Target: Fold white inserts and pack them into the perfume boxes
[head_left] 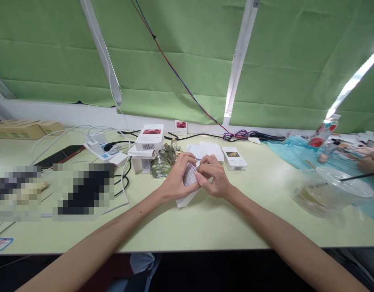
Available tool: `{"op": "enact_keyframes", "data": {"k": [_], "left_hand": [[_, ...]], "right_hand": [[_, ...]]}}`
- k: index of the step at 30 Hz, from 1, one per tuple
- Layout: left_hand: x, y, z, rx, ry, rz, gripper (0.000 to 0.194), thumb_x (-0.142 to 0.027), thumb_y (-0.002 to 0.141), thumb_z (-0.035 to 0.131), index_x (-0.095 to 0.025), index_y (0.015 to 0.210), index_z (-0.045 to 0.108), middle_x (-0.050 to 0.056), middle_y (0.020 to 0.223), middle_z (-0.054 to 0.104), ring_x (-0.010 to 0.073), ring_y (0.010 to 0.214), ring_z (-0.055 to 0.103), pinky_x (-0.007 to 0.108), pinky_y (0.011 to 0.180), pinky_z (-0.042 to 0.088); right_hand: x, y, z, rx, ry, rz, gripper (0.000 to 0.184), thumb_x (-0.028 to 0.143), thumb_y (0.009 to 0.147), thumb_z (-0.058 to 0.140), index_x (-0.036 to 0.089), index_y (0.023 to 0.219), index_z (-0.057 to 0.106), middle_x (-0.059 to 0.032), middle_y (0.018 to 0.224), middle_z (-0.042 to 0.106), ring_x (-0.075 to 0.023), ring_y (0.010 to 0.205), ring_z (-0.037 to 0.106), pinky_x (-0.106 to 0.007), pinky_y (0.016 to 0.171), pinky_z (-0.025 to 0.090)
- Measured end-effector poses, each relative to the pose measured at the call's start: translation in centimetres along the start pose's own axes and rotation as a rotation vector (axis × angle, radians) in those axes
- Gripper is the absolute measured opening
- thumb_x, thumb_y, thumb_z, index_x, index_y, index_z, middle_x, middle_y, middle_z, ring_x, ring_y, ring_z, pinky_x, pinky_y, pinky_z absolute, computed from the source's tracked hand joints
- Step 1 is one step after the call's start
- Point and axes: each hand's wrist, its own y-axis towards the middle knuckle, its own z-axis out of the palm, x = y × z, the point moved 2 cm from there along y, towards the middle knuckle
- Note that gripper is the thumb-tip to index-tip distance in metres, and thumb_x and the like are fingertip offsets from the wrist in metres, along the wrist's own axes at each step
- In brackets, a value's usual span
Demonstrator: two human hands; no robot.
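A small white carton [190, 175] with fine grey print is held low over the table, its plain white flap [185, 201] pointing down towards me. My left hand [177, 177] is curled around its left side, thumb below and fingers above. My right hand [215, 175] is closed at the carton's right edge, thumb and fingers pinched together; what lies between those fingertips is mostly hidden. Just left of the hands stand several clear glass bottles [160, 165] with gold-coloured necks. Behind my hands lie white papers or flattened card [205, 150].
White boxes stand nearby: one with a pink picture [149, 138], one with a yellow picture [235, 158]. A power strip [98, 149] and cables are at left. On the right are a plastic cup with a straw [314, 192], blue plastic sheeting [292, 151] and another person's hand [370, 164].
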Motion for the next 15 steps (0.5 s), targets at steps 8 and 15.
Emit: {"op": "enact_keyframes", "data": {"k": [8,15], "left_hand": [[-0.08,0.04,-0.1,0.005,0.003,-0.003,0.031,-0.025,0.081,0.064,-0.023,0.103,0.043,0.01,0.117,0.048,0.0254,0.118,0.049,0.041,0.098,0.045],[-0.05,0.13,-0.02,0.004,0.007,-0.012,0.032,-0.026,0.08,0.064,-0.024,0.103,0.042,0.01,0.116,0.049,0.0263,0.118,0.049,0.042,0.098,0.045]], "right_hand": [[-0.33,-0.2,0.13,-0.007,0.014,-0.002,0.03,0.023,0.087,0.053,0.023,0.062,0.036,0.0018,0.056,0.045,-0.0176,0.07,0.047,-0.038,0.072,0.035],[-0.12,-0.07,0.06,0.0,0.002,0.015,0.03,0.025,0.087,0.052,0.023,0.062,0.036,0.0012,0.056,0.046,-0.0181,0.07,0.048,-0.038,0.071,0.036]]}}
